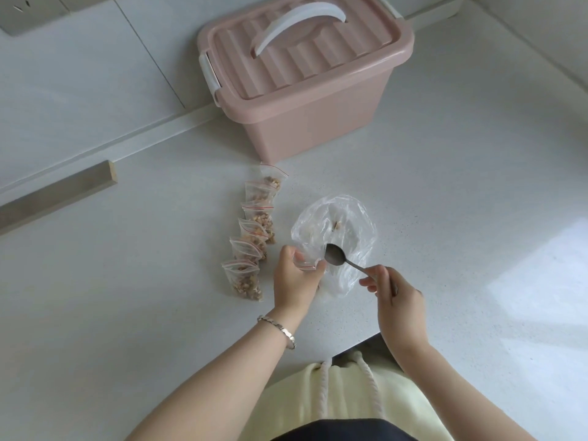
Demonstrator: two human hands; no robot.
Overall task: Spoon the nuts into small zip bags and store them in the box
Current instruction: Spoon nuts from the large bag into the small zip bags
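White speckled countertop (445, 202) fills most of the view, meeting a pale wall along the far left. At the back stands the pink box (318, 128), its ribbed lid (286, 65) on and its white handle (299, 23) lying across the top, well apart from both hands. Between the box and the person, a row of filled zip bags (254, 230) runs in a slightly curved line toward the near edge. Each has a red stripe at the seal and brown nut pieces inside, and the nearest one (243, 280) lies just left of the left hand (294, 281). That hand is curled around a small zip bag (304, 262), thumb on one side and fingers on the other, holding it by its upper part at the near edge of a large clear plastic bag (343, 224). The large bag lies crumpled and open on the counter, with only a few nuts (338, 225) visible in it, beyond both hands. The right hand (394, 294) pinches the handle of a metal spoon (335, 256), whose bowl looks empty and sits just beside the left fingertips and the small bag's mouth, above the clear plastic. A silver bracelet (280, 331) circles the left wrist.
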